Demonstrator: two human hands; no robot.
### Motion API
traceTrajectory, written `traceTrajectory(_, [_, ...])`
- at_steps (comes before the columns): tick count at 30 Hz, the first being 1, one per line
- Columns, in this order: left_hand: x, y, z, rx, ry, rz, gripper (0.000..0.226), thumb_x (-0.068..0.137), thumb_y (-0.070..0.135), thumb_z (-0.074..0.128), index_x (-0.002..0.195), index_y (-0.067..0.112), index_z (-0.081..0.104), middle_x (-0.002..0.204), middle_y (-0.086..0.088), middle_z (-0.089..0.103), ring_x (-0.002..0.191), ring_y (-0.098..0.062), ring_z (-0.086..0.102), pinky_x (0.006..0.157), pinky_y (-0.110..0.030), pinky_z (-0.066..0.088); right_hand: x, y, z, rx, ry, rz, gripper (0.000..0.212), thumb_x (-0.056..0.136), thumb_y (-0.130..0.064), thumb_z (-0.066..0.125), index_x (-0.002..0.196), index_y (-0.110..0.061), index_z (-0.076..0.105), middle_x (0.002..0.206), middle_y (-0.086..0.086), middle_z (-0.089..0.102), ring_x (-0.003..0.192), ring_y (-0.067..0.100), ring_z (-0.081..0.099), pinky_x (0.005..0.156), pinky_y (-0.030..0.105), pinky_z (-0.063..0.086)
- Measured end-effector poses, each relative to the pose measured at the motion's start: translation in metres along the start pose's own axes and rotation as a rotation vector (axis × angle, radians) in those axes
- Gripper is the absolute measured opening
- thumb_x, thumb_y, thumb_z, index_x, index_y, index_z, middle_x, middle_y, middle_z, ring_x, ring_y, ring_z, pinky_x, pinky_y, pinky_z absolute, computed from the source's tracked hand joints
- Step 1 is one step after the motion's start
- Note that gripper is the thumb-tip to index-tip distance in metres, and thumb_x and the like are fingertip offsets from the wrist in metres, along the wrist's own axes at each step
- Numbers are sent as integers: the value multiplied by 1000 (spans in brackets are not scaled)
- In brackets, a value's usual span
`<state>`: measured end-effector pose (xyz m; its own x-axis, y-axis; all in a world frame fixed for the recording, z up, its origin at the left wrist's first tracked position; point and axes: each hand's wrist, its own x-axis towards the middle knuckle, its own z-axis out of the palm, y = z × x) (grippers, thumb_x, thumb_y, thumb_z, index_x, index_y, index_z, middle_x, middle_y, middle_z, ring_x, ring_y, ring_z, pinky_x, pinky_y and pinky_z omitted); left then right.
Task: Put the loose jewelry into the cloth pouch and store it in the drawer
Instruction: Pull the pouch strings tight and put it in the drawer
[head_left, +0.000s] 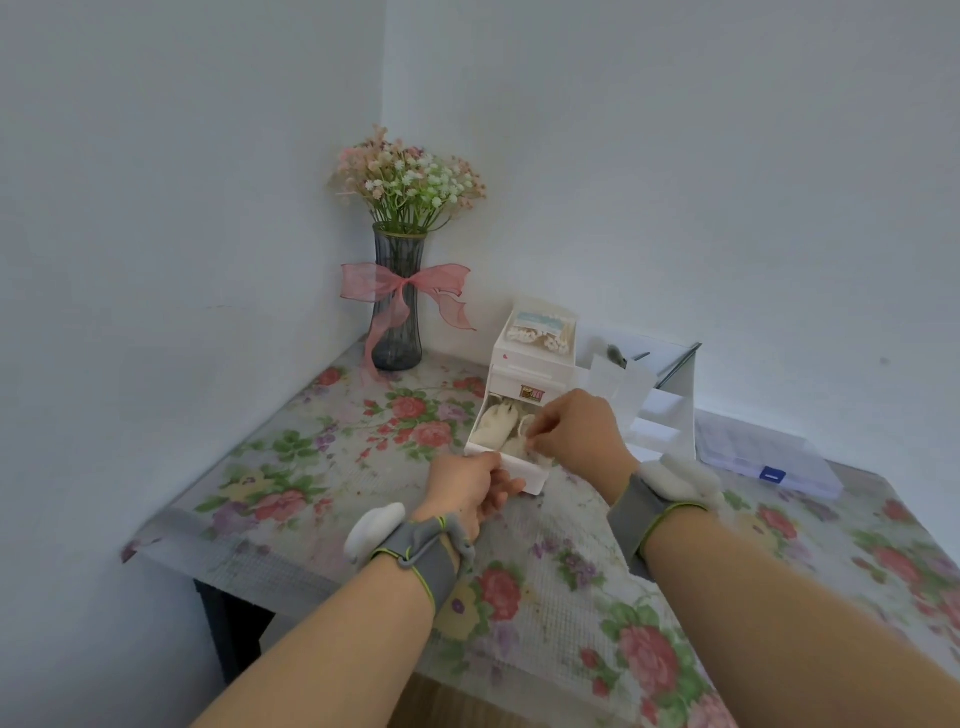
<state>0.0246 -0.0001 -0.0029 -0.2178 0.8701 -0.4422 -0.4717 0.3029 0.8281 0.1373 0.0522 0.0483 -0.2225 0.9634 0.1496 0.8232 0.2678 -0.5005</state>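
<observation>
A small white drawer unit (524, 364) stands on the floral table near the back wall. Its lower drawer (524, 475) is pulled out toward me. Inside lie white cloth pouches (496, 423), one at the back left and another under my fingers. My left hand (470, 493) grips the drawer's front edge. My right hand (574, 428) reaches into the drawer from the right, fingers pinched on the nearer cloth pouch (517, 446). No loose jewelry is visible.
A grey glass vase (397, 312) with flowers and a pink bow stands in the corner. A white open-shelf organiser (660, 415) sits right of the drawer unit, and a clear plastic compartment box (769, 457) lies further right. The table's left edge (171, 525) is close.
</observation>
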Motion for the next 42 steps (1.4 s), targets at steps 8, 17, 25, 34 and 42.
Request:
traceTrajectory(8, [-2,0,0,-7,-3,0,21,94,6,50,73,2,50,65,-10,55,27,-6,57,26,-9,33,5,-12,-7,-182,-196,-19,18,75,-9,67,84,-19,79,92,-1,75,95,20,67,86,34,56])
traceTrajectory(17, [-3,3,-1,16,7,3,21,93,6,52,72,2,53,59,-10,59,26,-5,55,27,-9,32,4,1,3,-308,-154,-29,23,83,-15,57,95,-12,77,97,8,75,92,25,67,83,38,57])
traceTrajectory(25, [7,11,5,24,48,15,26,93,8,51,69,3,55,31,1,58,26,-4,54,28,-8,33,-9,22,-28,-45,245,122,23,82,-16,54,79,-13,77,76,6,75,74,26,70,70,36,60])
traceTrajectory(34, [32,18,24,-9,49,-6,27,94,3,49,66,2,51,28,-1,55,27,-8,53,27,-9,36,-30,83,-45,-51,87,196,18,81,-19,60,71,-19,75,70,-2,75,73,19,69,74,36,60])
traceTrajectory(42, [50,20,41,-61,23,-15,24,94,-1,47,71,1,52,32,-3,58,27,-7,57,31,-14,46,-35,112,-47,-65,36,247,19,84,-22,60,70,-22,73,68,-7,73,70,12,68,69,27,55])
